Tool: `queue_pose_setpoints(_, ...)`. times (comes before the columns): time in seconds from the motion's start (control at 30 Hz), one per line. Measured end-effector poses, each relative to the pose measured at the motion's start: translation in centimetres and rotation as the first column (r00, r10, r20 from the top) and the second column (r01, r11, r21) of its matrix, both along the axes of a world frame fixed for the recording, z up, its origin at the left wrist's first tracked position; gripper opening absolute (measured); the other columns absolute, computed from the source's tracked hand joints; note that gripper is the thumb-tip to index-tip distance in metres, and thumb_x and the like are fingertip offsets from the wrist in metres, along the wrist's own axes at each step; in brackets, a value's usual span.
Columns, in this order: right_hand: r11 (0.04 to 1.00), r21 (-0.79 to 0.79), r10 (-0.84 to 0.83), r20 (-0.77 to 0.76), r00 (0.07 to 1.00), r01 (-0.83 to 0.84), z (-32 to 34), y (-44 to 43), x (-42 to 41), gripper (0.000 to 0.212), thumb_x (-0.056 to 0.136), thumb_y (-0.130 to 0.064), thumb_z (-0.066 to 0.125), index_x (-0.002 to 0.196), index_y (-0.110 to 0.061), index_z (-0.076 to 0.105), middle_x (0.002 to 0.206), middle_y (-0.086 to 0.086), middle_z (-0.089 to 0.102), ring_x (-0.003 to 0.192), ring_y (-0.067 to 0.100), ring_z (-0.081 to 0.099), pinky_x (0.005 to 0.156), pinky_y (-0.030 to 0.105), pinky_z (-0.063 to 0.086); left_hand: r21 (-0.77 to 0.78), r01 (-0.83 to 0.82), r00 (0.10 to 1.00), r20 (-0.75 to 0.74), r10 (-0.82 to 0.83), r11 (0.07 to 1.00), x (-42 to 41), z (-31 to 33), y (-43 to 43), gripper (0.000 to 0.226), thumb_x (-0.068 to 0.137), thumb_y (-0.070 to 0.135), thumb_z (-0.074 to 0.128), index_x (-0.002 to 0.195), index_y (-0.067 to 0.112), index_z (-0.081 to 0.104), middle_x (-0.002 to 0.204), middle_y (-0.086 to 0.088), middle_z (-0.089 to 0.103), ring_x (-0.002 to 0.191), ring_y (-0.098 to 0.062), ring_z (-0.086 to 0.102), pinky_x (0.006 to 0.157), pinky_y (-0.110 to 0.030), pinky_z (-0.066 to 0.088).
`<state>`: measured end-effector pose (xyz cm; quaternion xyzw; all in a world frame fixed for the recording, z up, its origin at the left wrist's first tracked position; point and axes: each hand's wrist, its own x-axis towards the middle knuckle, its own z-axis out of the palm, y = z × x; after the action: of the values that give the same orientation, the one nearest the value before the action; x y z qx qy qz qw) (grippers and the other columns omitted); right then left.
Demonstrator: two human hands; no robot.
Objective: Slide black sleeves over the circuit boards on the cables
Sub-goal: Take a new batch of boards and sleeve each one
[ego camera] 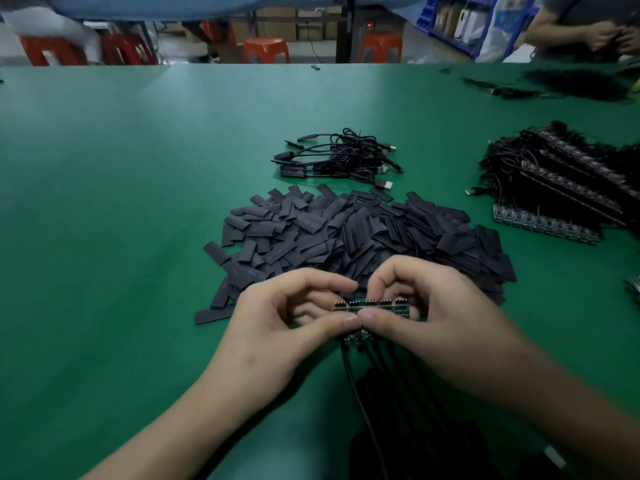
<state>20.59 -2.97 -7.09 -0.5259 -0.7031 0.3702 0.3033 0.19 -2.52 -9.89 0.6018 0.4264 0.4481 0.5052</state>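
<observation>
Boards [372, 308] in a row are near the table's [121, 202] near edge, pinched tight in the grip of our left hand [287, 317] and right hand [426, 306]. We should hold them steady, then fetch one of the sleeves [363, 230].

A plain deep green is being shown across the table mat [104, 202], and against it a matt black with faint grey printing is being shown by the heap of sleeves [363, 230]. Black is also being carried by the bundled cables [339, 157], with silver showing at their USB plugs [385, 184], while a blue-green dotted with small black parts is being displayed by the strip of circuit boards [377, 307] and the stacked board panels [543, 226]. Farther back, bright red-orange is being shown by the plastic stools [266, 50], blue by the shelving [446, 32] and brown by the cartons [277, 27].
</observation>
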Motion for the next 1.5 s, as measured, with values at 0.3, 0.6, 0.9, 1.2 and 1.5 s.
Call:
queue_pose_setpoints(0.3, 0.972, -0.232, -0.037, -0.318, 0.947, -0.040, -1.3, -0.2, -0.3, 0.011, 0.083, -0.027, 0.081, 0.093, -0.026, 0.078, 0.088, 0.003, 0.079, 0.080, 0.020, 0.076, 0.071, 0.027, 0.059, -0.060, -0.096, 0.993, 0.065, 0.100, 0.994, 0.3, 0.3, 0.1, 0.033, 0.058, 0.023, 0.089, 0.090, 0.021, 0.080, 0.070, -0.005, 0.074, 0.062, -0.009, 0.064, 0.064, -0.014, 0.052)
queue_pose_setpoints(0.6, 0.969, -0.233, -0.029, -0.426, 0.904, -0.079, -1.6, -0.3, -0.5, 0.008, 0.087, -0.017, 0.078, 0.092, -0.023, 0.078, 0.085, 0.005, 0.078, 0.075, 0.009, 0.069, 0.070, 0.021, 0.056, -0.181, 0.000, 0.973, 0.225, 0.041, 0.983, 0.2, 0.1, 0.4, 0.049, 0.060, 0.021, 0.093, 0.107, 0.027, 0.080, 0.071, 0.000, 0.074, 0.065, -0.007, 0.069, 0.069, -0.015, 0.054)
queue_pose_setpoints(0.9, 0.930, -0.322, -0.034, -0.555, 0.831, -0.177, -2.1, -0.3, -0.4, 0.020, 0.077, -0.030, 0.083, 0.094, -0.021, 0.079, 0.089, 0.006, 0.078, 0.079, 0.009, 0.070, 0.072, 0.017, 0.054, -0.289, 0.071, 0.943, 0.331, 0.031, 0.955, 0.2, 0.0, 0.3, 0.056, 0.061, 0.020, 0.088, 0.116, 0.022, 0.077, 0.071, -0.002, 0.071, 0.065, -0.011, 0.065, 0.074, -0.019, 0.055)
queue_pose_setpoints(1.2, 0.995, -0.095, 0.018, -0.180, 0.984, -0.035, -1.7, -0.1, -0.1, 0.010, 0.089, -0.030, 0.077, 0.099, -0.029, 0.078, 0.096, -0.010, 0.077, 0.091, 0.003, 0.072, 0.087, 0.029, 0.058, -0.085, -0.040, 0.940, 0.335, 0.066, 0.996, -0.8, 0.4, 1.0, 0.056, 0.048, 0.043, 0.099, 0.099, 0.026, 0.083, 0.070, 0.007, 0.069, 0.065, -0.001, 0.064, 0.068, -0.012, 0.053)
queue_pose_setpoints(1.5, 0.979, 0.167, 0.140, -0.105, 0.985, -0.121, -1.2, -1.1, -2.1, 0.026, 0.094, -0.043, 0.064, 0.100, -0.022, 0.079, 0.097, -0.010, 0.075, 0.101, 0.008, 0.068, 0.089, 0.033, 0.052, 0.207, -0.129, 0.990, 0.082, 0.114, 0.970, -0.3, 0.5, 0.4, 0.019, 0.067, 0.034, 0.082, 0.085, 0.036, 0.079, 0.077, 0.009, 0.068, 0.068, -0.011, 0.058, 0.064, -0.028, 0.047)
